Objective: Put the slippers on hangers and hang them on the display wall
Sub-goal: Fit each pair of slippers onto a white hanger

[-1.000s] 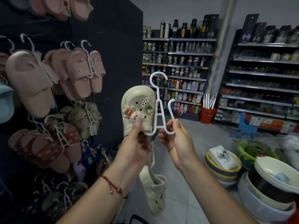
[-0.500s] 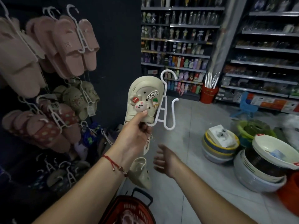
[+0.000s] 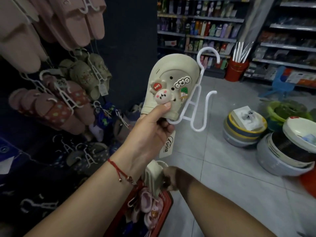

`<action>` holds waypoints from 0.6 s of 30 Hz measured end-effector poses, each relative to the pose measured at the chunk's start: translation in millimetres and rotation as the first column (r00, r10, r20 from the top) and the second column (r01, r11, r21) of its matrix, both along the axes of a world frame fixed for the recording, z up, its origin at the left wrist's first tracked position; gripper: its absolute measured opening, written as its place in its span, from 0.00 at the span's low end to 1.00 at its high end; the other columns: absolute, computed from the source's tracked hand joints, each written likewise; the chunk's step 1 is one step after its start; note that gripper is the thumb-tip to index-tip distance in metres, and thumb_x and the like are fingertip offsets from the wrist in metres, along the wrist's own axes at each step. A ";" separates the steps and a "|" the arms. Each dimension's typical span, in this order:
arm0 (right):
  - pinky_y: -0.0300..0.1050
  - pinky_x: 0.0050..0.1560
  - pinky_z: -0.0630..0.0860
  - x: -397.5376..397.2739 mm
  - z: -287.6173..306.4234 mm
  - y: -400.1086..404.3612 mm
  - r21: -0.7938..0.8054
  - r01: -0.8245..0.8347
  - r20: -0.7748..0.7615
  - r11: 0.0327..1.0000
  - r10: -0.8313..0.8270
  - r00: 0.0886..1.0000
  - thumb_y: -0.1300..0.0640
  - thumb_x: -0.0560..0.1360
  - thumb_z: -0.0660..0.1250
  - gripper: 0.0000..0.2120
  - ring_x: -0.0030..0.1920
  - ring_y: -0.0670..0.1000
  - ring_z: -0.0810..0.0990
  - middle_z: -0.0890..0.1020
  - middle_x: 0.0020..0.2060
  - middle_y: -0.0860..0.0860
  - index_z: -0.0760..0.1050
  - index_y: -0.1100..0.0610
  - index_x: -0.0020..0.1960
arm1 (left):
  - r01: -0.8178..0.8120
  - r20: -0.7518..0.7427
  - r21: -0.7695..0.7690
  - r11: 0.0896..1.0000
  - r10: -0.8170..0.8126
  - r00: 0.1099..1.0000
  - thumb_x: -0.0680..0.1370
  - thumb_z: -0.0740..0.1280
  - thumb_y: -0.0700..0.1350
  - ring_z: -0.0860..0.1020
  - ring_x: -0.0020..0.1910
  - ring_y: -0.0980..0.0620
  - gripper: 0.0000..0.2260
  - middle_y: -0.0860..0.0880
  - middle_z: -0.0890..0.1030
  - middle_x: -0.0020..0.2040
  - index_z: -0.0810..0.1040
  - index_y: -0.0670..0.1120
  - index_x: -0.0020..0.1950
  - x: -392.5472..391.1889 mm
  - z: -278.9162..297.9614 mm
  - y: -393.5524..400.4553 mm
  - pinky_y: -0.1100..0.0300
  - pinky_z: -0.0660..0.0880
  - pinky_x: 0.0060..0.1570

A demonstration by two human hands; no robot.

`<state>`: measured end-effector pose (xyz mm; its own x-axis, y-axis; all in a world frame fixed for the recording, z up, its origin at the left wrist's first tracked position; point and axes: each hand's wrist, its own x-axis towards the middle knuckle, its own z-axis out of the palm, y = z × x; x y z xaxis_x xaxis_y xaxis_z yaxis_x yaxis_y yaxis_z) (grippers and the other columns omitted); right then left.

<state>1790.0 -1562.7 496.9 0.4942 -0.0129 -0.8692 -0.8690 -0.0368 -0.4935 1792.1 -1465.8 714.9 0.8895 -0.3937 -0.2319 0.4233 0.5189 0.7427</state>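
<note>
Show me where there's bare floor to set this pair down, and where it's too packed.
Bare floor tiles lie open between the red basket and the stacked basins, reaching back to the orange bucket. The display wall is crowded with hung slippers, and the basket is full. The right edge is packed with bowls.

Two cream slippers (image 3: pixel 172 86), one hanger (image 3: pixel 198 106)

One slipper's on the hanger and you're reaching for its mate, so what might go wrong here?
The left hand alone pinches the cream slipper and white hanger, so either may slip. The hanger's other prong is bare and could snag. The right hand pulls the second slipper up by the red basket, possibly dragging others out.
</note>
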 end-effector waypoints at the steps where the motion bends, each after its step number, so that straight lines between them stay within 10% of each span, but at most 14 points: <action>1: 0.53 0.51 0.78 1.3 -3.0 0.3 0.018 0.060 -0.007 0.998 -0.060 0.998 0.64 0.82 0.57 0.10 0.46 0.57 0.79 0.78 0.43 0.58 0.74 0.62 0.44 | -0.017 0.006 0.000 1.000 0.017 1.000 0.75 0.71 0.43 0.71 0.31 0.59 0.14 0.50 0.77 0.39 0.78 0.44 0.60 1.9 -0.5 4.7 0.68 0.74 0.31; 7: 0.51 0.42 0.84 21.6 22.3 -16.7 0.036 0.482 0.224 0.876 -0.477 0.850 0.72 0.70 0.64 0.15 0.45 0.62 0.81 0.80 0.45 0.63 0.75 0.68 0.56 | -0.120 0.019 -0.023 0.993 0.121 0.993 0.72 0.71 0.43 0.73 0.30 0.59 0.13 0.51 0.79 0.38 0.80 0.44 0.56 14.0 -6.2 39.1 0.68 0.73 0.31; 18: 0.42 0.38 0.74 31.5 149.4 -50.4 0.191 0.785 0.668 0.589 -0.664 0.336 0.70 0.74 0.61 0.13 0.41 0.53 0.79 0.81 0.41 0.54 0.77 0.55 0.42 | -0.208 0.007 0.056 0.977 0.208 0.978 0.75 0.68 0.38 0.75 0.34 0.57 0.11 0.49 0.81 0.42 0.79 0.45 0.57 6.5 -28.9 57.3 0.66 0.73 0.28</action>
<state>1821.5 -1613.1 646.3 0.6085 -0.7358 -0.2971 -0.0637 0.3279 -0.9426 1798.6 -1408.6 686.0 0.9507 -0.1867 -0.2475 0.3100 0.5533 0.7731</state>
